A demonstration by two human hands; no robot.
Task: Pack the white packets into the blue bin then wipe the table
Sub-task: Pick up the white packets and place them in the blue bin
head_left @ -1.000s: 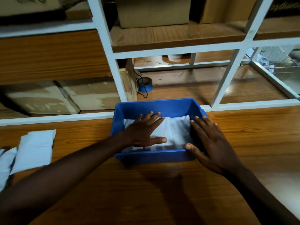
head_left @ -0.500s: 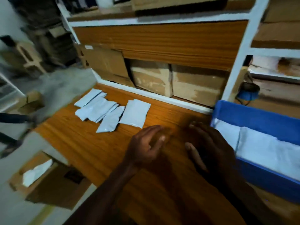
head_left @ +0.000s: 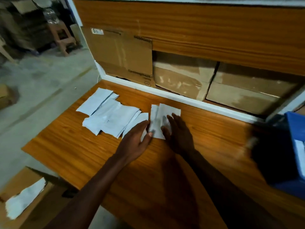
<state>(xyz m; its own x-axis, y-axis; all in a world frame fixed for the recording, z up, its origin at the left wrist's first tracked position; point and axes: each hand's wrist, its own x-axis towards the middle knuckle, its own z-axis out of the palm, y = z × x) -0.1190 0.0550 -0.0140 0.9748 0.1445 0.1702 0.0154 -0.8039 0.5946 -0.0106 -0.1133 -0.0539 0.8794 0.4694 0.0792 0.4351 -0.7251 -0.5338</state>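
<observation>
While both hands reach over the wooden table (head_left: 79,156), the head view shows them meeting at a single white packet (head_left: 166,113) that lies flat near the table's back edge. On this packet rests the right hand (head_left: 179,136), fingers straight and spread, nothing gripped. Just left of the packet, the left hand (head_left: 137,142) lies with fingers extended, its thumb touching the packet's near edge; whether it pinches anything I cannot tell. Further left of that packet sits a loose heap of white packets (head_left: 109,115), overlapping one another. Well to the right of the packet, at the frame's edge, stands the blue bin (head_left: 295,121), blurred, with something white inside. Behind the packet, cardboard boxes (head_left: 184,76) fill the shelf. Below the table's left corner, an open carton (head_left: 33,210) holds a white piece.
</observation>
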